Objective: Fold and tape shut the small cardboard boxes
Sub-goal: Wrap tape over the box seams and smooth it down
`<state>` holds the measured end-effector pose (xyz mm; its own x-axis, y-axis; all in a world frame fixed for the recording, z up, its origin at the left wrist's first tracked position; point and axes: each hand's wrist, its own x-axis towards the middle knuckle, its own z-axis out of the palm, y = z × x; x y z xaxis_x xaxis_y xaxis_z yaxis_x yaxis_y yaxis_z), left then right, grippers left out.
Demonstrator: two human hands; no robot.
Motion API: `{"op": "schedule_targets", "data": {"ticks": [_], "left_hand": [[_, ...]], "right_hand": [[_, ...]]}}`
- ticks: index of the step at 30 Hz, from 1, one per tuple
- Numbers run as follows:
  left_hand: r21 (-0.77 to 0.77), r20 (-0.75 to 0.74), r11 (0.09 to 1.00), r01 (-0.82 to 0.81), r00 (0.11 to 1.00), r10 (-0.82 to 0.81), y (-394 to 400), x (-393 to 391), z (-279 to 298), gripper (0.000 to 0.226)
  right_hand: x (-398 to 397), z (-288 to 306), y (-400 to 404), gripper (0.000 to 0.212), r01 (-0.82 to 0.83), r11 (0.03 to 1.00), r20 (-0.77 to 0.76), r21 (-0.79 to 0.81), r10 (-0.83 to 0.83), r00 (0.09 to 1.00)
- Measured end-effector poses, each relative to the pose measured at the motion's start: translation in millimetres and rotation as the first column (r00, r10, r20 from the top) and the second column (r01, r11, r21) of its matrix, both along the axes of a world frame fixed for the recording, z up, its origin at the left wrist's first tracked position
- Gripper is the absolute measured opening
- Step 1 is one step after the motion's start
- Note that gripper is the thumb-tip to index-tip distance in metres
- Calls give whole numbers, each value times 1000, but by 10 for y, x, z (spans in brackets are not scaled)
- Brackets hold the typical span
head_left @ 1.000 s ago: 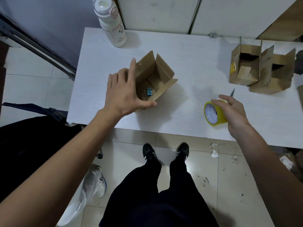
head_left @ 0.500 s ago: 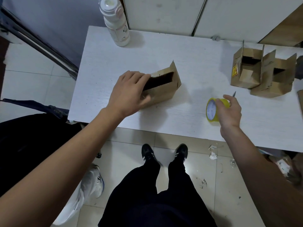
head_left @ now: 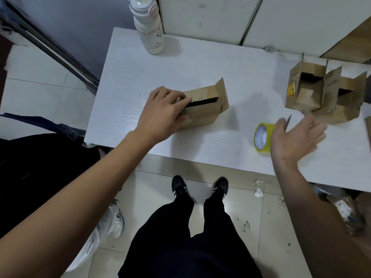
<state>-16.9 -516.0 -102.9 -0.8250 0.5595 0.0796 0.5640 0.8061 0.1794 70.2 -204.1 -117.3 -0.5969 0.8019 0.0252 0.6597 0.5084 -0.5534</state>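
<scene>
The right hand (head_left: 295, 139) hovers with fingers spread apart, holding nothing, just beside the yellow tape roll (head_left: 263, 137) at 3 o'clock on the white counter (head_left: 200, 57). The left hand (head_left: 162, 113) curls its fingers on the small box (head_left: 202, 109) near the middle. Two open boxes (head_left: 325, 97) sit at 2 o'clock. A white bottle (head_left: 149, 31) stands at 12 o'clock.

We are counting three cardboard boxes on the tabletop (head_left: 200, 57): one box (head_left: 202, 109) near the front-left edge and two open boxes (head_left: 305, 91) (head_left: 345, 99) touching at the right edge. We are also seeing one yellow tape roll (head_left: 262, 137), one white bottle (head_left: 149, 29), and two hands (head_left: 160, 115) (head_left: 293, 139).
</scene>
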Motion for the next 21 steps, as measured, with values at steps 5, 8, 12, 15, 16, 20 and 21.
{"op": "schedule_targets", "data": {"ticks": [5,8,12,15,16,20,21], "left_hand": [[63,-6,998,2,1000,-1,-50,50,1,56],[116,-136,993,38,990,-22,-31,116,-49,26],[185,-42,983,3,999,5,63,156,-25,42],[248,66,955,-166,986,154,84,117,50,45],[234,85,954,-186,982,170,85,95,75,33],[53,271,980,-193,947,172,134,26,126,69],[44,279,984,-174,948,155,147,13,133,74]], "right_hand": [[-276,316,-607,39,-519,806,-320,-285,431,844],[-439,235,-888,40,-581,748,-287,-320,508,812],[-506,193,-956,37,-519,785,-276,-338,445,852],[-516,157,-945,26,-533,798,-298,-282,455,839],[-513,137,-942,23,-542,798,-304,-263,465,832],[-483,82,-934,24,-541,813,-293,-215,475,830],[-478,77,-944,25,-556,804,-297,-210,489,820]]}}
